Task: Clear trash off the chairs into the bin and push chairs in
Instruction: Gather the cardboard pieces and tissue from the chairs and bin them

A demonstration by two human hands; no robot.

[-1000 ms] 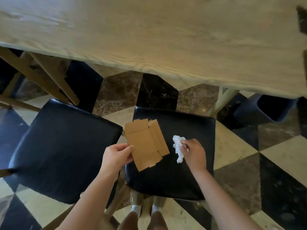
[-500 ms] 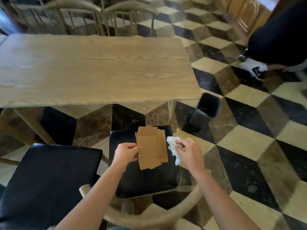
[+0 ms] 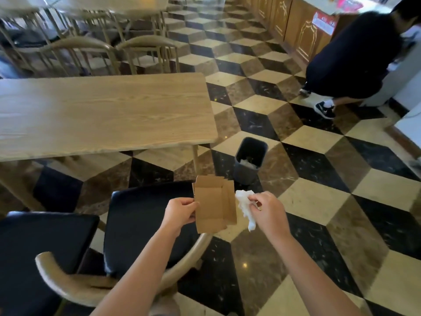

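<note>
**Both hands full above the chair, bin ahead**

Over the front right corner of the black chair seat (image 3: 145, 224), the left hand (image 3: 180, 215) is closed in a pinch on the left edge of a flattened brown cardboard piece (image 3: 214, 206); thumb on the near face, fingers behind; the cardboard stands roughly upright, its flaps pointing away from the hand. Just to the right of it, the right hand (image 3: 268, 213) is closed with fingertips pinching a crumpled white tissue (image 3: 245, 206); the tissue hangs down and to the left of that hand, close beside the cardboard, though touching or apart cannot be told. Beyond both hands, a little to the right, the dark bin (image 3: 250, 156) stands open on the checkered floor (image 3: 319, 201), some pale scraps lying in its bottom; it sits near the corner of the wooden table (image 3: 102, 115). Left of the left hand, a second black seat (image 3: 41, 258) sits alongside the first; the curved wooden chair back (image 3: 75, 286) runs under the left forearm. Far ahead on the right, another person in dark clothes (image 3: 355, 53) bends by a wooden counter (image 3: 296, 28).
</note>
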